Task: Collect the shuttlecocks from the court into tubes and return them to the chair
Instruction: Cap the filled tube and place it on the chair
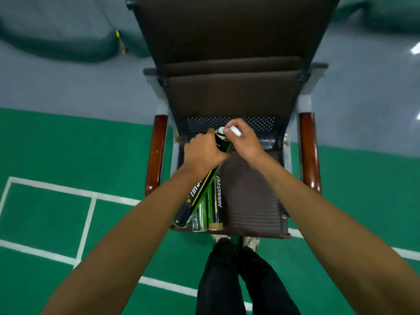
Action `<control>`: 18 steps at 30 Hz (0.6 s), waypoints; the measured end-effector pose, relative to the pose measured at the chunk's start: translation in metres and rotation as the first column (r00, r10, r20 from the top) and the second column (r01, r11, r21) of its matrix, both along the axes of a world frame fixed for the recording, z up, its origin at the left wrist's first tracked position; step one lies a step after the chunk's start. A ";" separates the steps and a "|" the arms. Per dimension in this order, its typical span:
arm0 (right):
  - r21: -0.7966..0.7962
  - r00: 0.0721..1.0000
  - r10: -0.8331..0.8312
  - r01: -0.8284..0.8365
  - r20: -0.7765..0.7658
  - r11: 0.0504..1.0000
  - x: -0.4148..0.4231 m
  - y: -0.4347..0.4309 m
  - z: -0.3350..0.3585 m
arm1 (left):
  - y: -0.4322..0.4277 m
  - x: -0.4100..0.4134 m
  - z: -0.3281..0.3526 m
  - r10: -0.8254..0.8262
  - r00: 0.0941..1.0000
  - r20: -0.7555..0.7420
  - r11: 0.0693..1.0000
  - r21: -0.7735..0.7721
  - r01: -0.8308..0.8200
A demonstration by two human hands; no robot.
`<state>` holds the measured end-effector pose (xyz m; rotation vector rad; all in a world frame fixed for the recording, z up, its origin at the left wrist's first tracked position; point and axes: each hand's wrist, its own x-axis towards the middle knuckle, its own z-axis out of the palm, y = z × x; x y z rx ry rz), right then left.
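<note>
Person standing before a chair [250, 192] at the edge of the green court floor [45, 155]. The left hand [204, 153] wraps its curled fingers round the upper end of a black tube [200, 192], which slants over the seat. In the tube's open mouth, just beyond the left thumb, sits a shuttlecock [220, 132]. The right hand [244, 140] hovers at that mouth, fingers bent, pinching a white cap [235, 131]. Three further tubes [216, 205] lie side by side on the seat's left part, beneath the held tube.
</note>
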<state>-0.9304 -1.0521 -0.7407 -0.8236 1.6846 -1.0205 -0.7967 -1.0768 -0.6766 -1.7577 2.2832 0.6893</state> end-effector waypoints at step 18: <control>-0.090 0.761 0.205 -0.327 -0.616 0.941 -0.067 0.012 0.337 | -0.002 -0.032 0.281 -0.262 0.965 0.015 0.894 -0.374 0.248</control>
